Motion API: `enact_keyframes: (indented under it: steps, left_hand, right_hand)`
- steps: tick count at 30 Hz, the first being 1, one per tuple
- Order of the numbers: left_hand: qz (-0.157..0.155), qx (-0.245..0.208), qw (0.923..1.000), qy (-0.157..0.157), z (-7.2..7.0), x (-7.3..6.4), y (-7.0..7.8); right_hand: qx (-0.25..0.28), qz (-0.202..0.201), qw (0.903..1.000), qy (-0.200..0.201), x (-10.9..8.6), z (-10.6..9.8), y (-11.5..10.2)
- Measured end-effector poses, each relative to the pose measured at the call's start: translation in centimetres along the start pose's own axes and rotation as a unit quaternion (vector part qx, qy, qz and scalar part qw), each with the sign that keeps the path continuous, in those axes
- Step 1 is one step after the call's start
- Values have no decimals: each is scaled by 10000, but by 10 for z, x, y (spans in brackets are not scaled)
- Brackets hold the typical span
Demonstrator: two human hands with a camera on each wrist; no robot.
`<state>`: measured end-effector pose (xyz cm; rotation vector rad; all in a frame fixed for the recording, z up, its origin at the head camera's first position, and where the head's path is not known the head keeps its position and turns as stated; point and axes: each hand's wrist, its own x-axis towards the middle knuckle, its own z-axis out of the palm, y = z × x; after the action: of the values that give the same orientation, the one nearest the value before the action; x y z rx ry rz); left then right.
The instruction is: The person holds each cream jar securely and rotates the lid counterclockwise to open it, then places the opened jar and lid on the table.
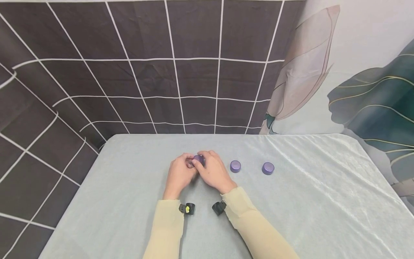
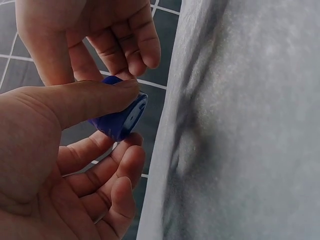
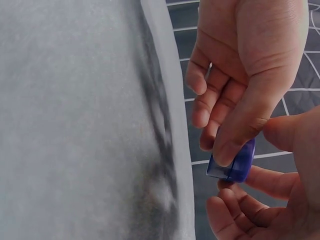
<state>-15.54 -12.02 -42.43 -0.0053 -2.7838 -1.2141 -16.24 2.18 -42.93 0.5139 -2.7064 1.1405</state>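
Sleeves: the pale left sleeve (image 1: 163,226) and right sleeve (image 1: 255,223) reach in from the near edge, each with a small black wrist camera (image 1: 190,208) at its cuff.
Left hand: this hand (image 1: 181,174) pinches the small container, thumb flat across its side, forefinger beneath, the other fingers loosely curled.
Right hand: this hand (image 1: 215,172) grips the same piece from the other side, thumb and forefinger at the coloured part.
Small container (image 2: 112,125): between both hands, tilted on its side; purple from the head, bluer from the wrists. A seam divides the coloured part from a paler, clearer one, so it may be a lidded pot.
Weight and stiffness: probably light, and rigid enough to bear a firm pinch without denting.
Surface: looks smooth and glossy, so dry fingertips could slip if it were twisted; breakage seems unlikely, though the clear part might scratch.
Best hold: one hand around the coloured rim, the other on the pale part, with the seam left uncovered.
Nearer purple piece (image 1: 235,166): on the cloth, just beside the right hand.
Outer purple piece (image 1: 268,168): farther right, apart from its neighbour.
Grey cloth (image 1: 129,201): soft-looking, lightly creased.
Grid curtain (image 1: 197,79): dark, white-lined, behind the table.
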Motion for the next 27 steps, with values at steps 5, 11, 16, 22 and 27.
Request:
enact_keyframes:
  steps: [5,11,16,22,27]
  left_hand:
    - [-58,42,10000,51,1,-1,2]
    - [-119,65,9999,72,0,-3,5]
    - [-104,108,9998,109,1,-3,6]
    - [-52,144,9997,193,2,-3,6]
    - [-60,140,9996,247,2,-3,6]
  right_hand:
    - [65,82,9999,87,0,0,-3]
    - [169,281,9993,186,1,1,-3]
    - [224,414,9986,238,2,2,-3]
    - [286,452,9981,295,3,1,-4]
    - [267,408,9981,384,4,1,-2]
